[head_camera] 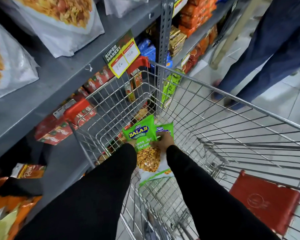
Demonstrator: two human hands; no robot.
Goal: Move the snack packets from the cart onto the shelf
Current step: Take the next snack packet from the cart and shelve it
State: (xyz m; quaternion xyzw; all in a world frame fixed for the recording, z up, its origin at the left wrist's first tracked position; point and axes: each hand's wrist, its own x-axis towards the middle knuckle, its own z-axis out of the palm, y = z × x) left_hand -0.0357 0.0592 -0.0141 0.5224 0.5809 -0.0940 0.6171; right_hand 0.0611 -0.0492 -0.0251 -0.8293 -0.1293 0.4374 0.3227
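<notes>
Shiny wire-metal cart [215, 108]; glossy plastic snack packets [142, 135]; matt painted-metal shelf [62, 75].

Both arms in black sleeves reach into wire cart [215, 108]. Right hand [163, 141] closed on green snack packets [140, 132]; left hand [131, 142] mostly hidden by sleeve & packet, grip unclear. Grey shelf [62, 73] at left w/ yellow price tag [122, 55], red boxes [59, 130] below. Another person's legs [267, 54] top right.
</notes>
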